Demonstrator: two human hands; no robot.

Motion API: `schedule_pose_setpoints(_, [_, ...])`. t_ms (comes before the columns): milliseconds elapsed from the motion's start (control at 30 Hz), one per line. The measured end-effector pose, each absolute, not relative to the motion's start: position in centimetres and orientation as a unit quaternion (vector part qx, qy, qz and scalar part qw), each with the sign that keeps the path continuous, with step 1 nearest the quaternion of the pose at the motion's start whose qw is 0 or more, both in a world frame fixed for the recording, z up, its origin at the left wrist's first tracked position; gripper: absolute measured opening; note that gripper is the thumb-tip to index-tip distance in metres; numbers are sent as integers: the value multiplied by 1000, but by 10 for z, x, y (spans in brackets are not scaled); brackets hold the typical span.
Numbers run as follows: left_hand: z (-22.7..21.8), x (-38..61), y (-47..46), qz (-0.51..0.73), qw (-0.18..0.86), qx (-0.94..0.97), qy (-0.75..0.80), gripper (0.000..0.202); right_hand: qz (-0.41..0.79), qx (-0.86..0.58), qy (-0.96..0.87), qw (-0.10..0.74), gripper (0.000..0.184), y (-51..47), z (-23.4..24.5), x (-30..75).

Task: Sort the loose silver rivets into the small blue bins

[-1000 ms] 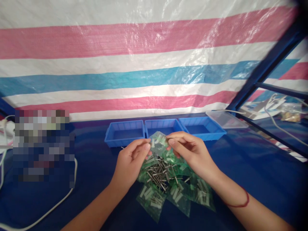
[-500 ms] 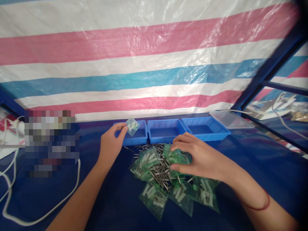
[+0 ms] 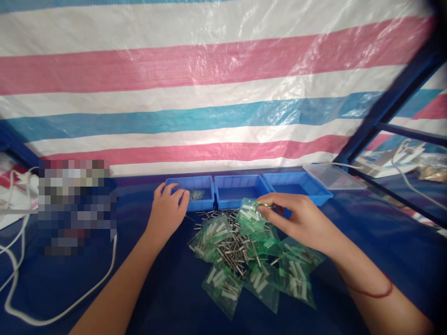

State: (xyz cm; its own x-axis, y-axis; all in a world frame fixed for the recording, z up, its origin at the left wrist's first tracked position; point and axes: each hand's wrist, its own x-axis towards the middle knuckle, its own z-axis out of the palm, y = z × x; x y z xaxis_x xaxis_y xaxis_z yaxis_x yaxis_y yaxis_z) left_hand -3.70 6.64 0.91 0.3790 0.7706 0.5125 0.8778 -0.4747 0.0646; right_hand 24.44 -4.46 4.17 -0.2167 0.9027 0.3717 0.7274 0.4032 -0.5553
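My left hand (image 3: pixel 167 210) rests at the front left corner of the left blue tray (image 3: pixel 206 183), fingers loosely spread and holding nothing. A small green bag (image 3: pixel 196 194) lies inside that tray. My right hand (image 3: pixel 296 217) pinches the top edge of another green bag of metal pins (image 3: pixel 250 215) and lifts it off the heap. The heap of green bags (image 3: pixel 258 274) and loose metal pins (image 3: pixel 230 246) lies on the blue table between my arms.
Two more blue trays (image 3: pixel 240 184) (image 3: pixel 296 182) stand in a row to the right, then a clear plastic lid (image 3: pixel 333 176). A white cable (image 3: pixel 63 302) loops at the left. A striped tarp (image 3: pixel 209 93) hangs behind; a blue frame bar (image 3: pixel 384 97) slants at right.
My left hand carried a small bag to the left tray and let it go inside. My right hand dropped to the heap and picked up another bag.
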Motion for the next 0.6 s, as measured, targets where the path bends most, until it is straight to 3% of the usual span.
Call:
schedule_pose_setpoints(233, [9,-39,67,-218,84,-847,-478,41,179,-540,-719,400,25,-41,30,233])
schedule_pose_setpoints(400, [24,-26,43,-328,88,-821,-458,27,283,-523,-638,490,24,-39,19,222])
schedule_pose_setpoints(600, [36,4,1,-303,-197,-849,-386,21,398,-495,-566,525,26,-38,20,215])
